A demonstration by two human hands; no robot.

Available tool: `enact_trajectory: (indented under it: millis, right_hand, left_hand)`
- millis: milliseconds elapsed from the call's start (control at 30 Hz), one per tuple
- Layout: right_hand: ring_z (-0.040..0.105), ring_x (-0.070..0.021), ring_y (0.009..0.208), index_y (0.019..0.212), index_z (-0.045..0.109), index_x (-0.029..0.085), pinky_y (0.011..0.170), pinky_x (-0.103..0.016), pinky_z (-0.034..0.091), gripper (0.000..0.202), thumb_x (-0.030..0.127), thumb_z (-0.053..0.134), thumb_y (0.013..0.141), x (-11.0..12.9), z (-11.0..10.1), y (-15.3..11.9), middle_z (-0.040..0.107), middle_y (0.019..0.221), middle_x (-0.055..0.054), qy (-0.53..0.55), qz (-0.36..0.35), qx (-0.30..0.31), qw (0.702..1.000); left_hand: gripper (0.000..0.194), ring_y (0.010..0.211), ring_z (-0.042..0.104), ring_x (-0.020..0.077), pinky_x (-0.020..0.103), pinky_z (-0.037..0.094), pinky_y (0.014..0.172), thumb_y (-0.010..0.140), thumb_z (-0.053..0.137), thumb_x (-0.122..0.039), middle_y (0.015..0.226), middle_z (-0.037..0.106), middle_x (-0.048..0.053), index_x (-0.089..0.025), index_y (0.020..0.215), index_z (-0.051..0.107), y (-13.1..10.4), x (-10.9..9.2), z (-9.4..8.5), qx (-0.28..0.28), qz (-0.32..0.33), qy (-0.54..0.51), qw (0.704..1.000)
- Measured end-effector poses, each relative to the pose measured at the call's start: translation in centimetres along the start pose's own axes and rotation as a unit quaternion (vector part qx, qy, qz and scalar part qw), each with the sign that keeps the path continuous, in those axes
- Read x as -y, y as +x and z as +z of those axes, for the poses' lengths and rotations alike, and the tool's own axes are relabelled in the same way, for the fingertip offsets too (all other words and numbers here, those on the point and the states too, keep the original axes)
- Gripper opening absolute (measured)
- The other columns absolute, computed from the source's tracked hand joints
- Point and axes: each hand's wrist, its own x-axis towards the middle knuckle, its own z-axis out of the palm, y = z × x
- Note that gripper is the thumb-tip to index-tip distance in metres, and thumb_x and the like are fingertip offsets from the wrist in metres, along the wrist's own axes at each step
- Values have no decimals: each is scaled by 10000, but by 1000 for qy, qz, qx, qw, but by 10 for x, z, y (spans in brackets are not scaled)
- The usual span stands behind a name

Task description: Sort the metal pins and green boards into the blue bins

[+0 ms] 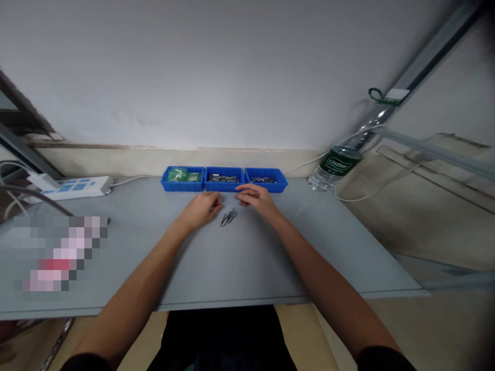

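Observation:
Three blue bins stand in a row at the back of the grey table. The left bin (182, 188) holds green and white packets, the middle bin (224, 187) small grey metal pieces, and the right bin (281, 186) thin dark metal pieces. My left hand (204, 208) is closed in front of the left and middle bins, pinching something small and thin that I cannot make out. My right hand (256, 200) is in front of the right bin, fingers bent; what its fingertips hold is too small to name. Between and just below my hands lies a small pile of thin dark pieces (229, 217).
A white power strip (91, 187) with cables lies at the back left of the table (232, 273). A blurred pink object (69, 255) is at the left. A large water bottle (335, 167) leans at the back right, near a white cable and a metal frame.

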Motion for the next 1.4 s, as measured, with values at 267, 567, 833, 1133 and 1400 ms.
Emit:
enact_trajectory:
  millis: [267, 567, 833, 1133, 1400]
  right_hand:
    - [722, -186, 730, 948, 815, 213, 712, -327, 564, 309, 373, 864, 689, 1, 8, -7, 794, 833, -55, -3, -3, 122, 992]
    - [669, -158, 647, 815, 807, 209, 625, -292, 528, 315, 502, 835, 704, 7, 4, -6, 790, 786, -67, -6, 26, 66, 997]
    - [726, -172, 758, 985, 804, 223, 626, -280, 546, 333, 429, 790, 723, 4, -14, 8, 792, 1094, -88, 78, 28, -185, 979]
    - [741, -184, 765, 1002, 789, 237, 637, -298, 550, 316, 422, 773, 746, 0, -13, 8, 777, 1119, -83, 54, 27, -188, 980]
    - [685, -163, 669, 885, 801, 229, 619, -295, 529, 279, 453, 778, 722, 0, -5, 3, 800, 875, -72, 23, 19, -63, 998]
  left_hand:
    - [149, 745, 594, 164, 273, 448, 706, 960, 642, -289, 823, 654, 35, -180, 859, 637, 3, -4, -4, -36, 55, -42, 997]
    - [184, 673, 583, 160, 275, 431, 640, 791, 764, -316, 740, 660, 10, -184, 823, 641, -1, -10, -8, 25, 2, -54, 998]
    - [54, 613, 557, 155, 283, 406, 600, 781, 674, -232, 689, 667, 10, -189, 748, 677, -3, -4, -5, 95, 4, -40, 995]
    - [108, 667, 603, 187, 295, 444, 647, 827, 595, -170, 775, 703, 56, -184, 813, 700, -2, 6, -1, 85, -5, 8, 996]
    - [101, 669, 544, 175, 294, 392, 645, 879, 641, -235, 754, 648, 36, -190, 791, 624, -1, 1, -1, 63, 13, -7, 998]
